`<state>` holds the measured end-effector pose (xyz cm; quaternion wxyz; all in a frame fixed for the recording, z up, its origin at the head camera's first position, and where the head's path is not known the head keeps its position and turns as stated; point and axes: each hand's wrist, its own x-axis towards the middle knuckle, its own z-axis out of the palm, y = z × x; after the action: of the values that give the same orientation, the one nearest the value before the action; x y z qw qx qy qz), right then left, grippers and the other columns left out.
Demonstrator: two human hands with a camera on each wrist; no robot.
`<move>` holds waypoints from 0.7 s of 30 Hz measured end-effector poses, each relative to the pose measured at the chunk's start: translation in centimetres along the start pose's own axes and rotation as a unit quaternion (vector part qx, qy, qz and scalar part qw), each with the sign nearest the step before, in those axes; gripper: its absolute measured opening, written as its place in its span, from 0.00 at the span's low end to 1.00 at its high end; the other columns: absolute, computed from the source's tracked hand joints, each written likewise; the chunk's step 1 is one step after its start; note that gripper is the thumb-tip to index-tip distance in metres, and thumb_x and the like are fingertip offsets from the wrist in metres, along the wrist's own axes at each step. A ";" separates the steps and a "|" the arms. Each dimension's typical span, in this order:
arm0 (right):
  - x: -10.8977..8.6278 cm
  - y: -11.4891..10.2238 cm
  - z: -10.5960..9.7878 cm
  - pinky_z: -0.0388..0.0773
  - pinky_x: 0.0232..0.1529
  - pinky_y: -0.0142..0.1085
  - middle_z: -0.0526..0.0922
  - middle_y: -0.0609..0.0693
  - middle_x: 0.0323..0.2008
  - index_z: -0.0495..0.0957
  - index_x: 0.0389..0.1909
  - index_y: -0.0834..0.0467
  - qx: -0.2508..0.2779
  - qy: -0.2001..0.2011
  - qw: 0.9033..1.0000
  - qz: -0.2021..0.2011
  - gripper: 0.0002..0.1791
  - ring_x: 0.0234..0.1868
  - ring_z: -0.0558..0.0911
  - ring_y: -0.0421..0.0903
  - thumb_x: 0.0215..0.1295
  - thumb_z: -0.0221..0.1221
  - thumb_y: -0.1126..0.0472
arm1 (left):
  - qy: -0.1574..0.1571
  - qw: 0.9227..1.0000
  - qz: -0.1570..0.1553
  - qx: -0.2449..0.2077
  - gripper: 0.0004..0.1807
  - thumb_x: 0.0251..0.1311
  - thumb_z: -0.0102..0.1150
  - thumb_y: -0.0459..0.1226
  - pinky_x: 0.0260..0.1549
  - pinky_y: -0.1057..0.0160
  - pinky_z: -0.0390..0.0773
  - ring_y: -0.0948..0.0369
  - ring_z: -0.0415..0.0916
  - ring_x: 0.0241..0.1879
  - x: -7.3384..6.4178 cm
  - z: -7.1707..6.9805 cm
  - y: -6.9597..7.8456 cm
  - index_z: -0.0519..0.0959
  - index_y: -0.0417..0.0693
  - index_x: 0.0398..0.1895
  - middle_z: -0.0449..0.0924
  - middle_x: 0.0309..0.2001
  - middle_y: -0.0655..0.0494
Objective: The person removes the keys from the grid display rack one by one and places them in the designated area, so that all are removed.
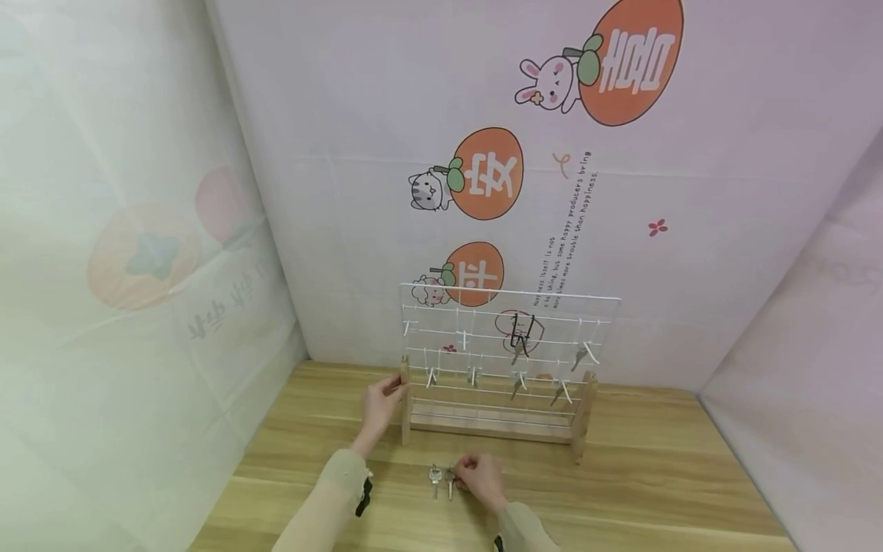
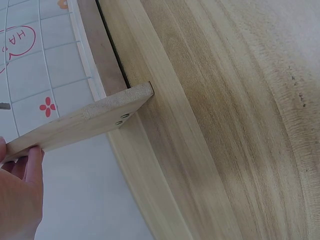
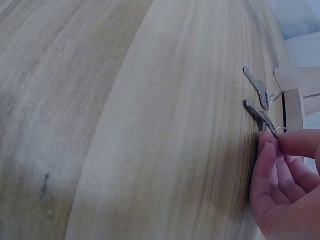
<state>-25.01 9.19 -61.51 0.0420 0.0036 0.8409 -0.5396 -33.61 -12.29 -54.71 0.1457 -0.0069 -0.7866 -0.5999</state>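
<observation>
My left hand (image 1: 382, 406) grips the left wooden post (image 1: 405, 406) of a white wire grid rack, thumb on one side and fingers on the other, as the left wrist view shows near the post's upper end (image 2: 30, 145). On the table in front of the rack, my right hand (image 1: 480, 477) pinches a silver key (image 1: 451, 484) at its head, by the small ring. In the right wrist view this key (image 3: 256, 114) slants up from the thumb and fingertips (image 3: 270, 137). A second silver key (image 1: 435, 479) with a ring lies just to its left.
Several keys hang from hooks on the wire grid (image 1: 510, 376), one on a black hook (image 1: 522, 337). The rack's right wooden post (image 1: 583, 418) and its bottom bar (image 1: 490, 426) stand on the wood-grain table (image 1: 655, 475). Printed cloth (image 1: 345, 230) rises behind.
</observation>
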 end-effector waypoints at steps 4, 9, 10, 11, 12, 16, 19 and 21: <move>0.0 0.0 0.0 0.84 0.25 0.27 0.85 0.53 0.26 0.81 0.32 0.67 0.001 0.000 1.000 -0.004 0.03 0.25 0.83 0.40 0.58 0.63 0.71 | -0.001 1.000 0.000 -0.001 0.18 0.60 0.67 0.33 0.45 0.59 0.88 0.43 0.85 0.50 0.0 -0.1 0.1 0.81 0.35 0.53 0.83 0.52 0.36; 0.1 -0.1 -0.1 0.82 0.23 0.24 0.84 0.53 0.25 0.81 0.31 0.67 -0.008 0.000 1.000 -0.010 0.02 0.24 0.82 0.39 0.58 0.63 0.71 | 0.004 1.000 0.005 0.000 0.17 0.59 0.66 0.31 0.43 0.59 0.89 0.43 0.85 0.48 0.0 0.0 0.2 0.81 0.33 0.52 0.84 0.51 0.35; 0.1 -0.1 -0.1 0.81 0.23 0.23 0.84 0.52 0.25 0.81 0.31 0.67 -0.011 0.000 1.000 -0.010 0.02 0.24 0.82 0.39 0.58 0.63 0.71 | 0.005 1.000 0.006 0.001 0.17 0.59 0.66 0.31 0.43 0.60 0.89 0.43 0.85 0.48 0.1 0.0 0.2 0.81 0.33 0.52 0.84 0.50 0.35; 0.1 -0.1 -0.1 0.81 0.23 0.23 0.84 0.52 0.25 0.81 0.31 0.67 -0.013 0.000 1.000 -0.011 0.02 0.24 0.82 0.39 0.58 0.63 0.71 | 0.006 1.000 0.006 0.001 0.17 0.59 0.66 0.31 0.42 0.60 0.89 0.43 0.85 0.48 0.0 0.0 0.2 0.81 0.33 0.51 0.84 0.50 0.35; 0.0 -0.1 -0.2 0.81 0.22 0.23 0.84 0.52 0.25 0.81 0.31 0.67 -0.014 -0.001 1.000 -0.013 0.02 0.24 0.82 0.39 0.58 0.63 0.71 | 0.006 1.000 0.005 0.001 0.17 0.59 0.66 0.31 0.42 0.60 0.89 0.43 0.85 0.48 0.0 0.0 0.2 0.81 0.33 0.52 0.84 0.50 0.35; 0.0 -0.2 -0.3 0.81 0.23 0.24 0.85 0.52 0.25 0.81 0.32 0.68 -0.016 -0.003 1.000 -0.014 0.02 0.25 0.82 0.40 0.58 0.62 0.72 | 0.004 1.000 0.001 0.000 0.17 0.60 0.66 0.31 0.43 0.59 0.89 0.43 0.85 0.48 0.0 0.0 0.3 0.81 0.33 0.52 0.84 0.51 0.35; 0.0 -0.2 -0.3 0.82 0.23 0.24 0.85 0.52 0.26 0.81 0.32 0.68 -0.019 -0.004 1.000 -0.013 0.02 0.25 0.83 0.41 0.58 0.62 0.72 | 0.003 1.000 0.003 -0.001 0.18 0.60 0.66 0.31 0.44 0.59 0.89 0.43 0.85 0.49 -0.1 0.0 0.3 0.81 0.34 0.52 0.83 0.51 0.35; -0.1 -0.2 -0.3 0.81 0.23 0.24 0.85 0.52 0.26 0.81 0.32 0.67 -0.023 -0.004 1.000 -0.013 0.02 0.25 0.82 0.40 0.58 0.62 0.71 | 0.002 1.000 0.005 -0.001 0.18 0.60 0.66 0.31 0.44 0.59 0.89 0.43 0.85 0.49 -0.1 0.0 0.2 0.81 0.33 0.52 0.83 0.51 0.35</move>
<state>-24.98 9.39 -61.19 0.0381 -0.0099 0.8529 -0.5206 -33.52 -12.25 -54.54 0.1506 -0.0095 -0.7858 -0.5998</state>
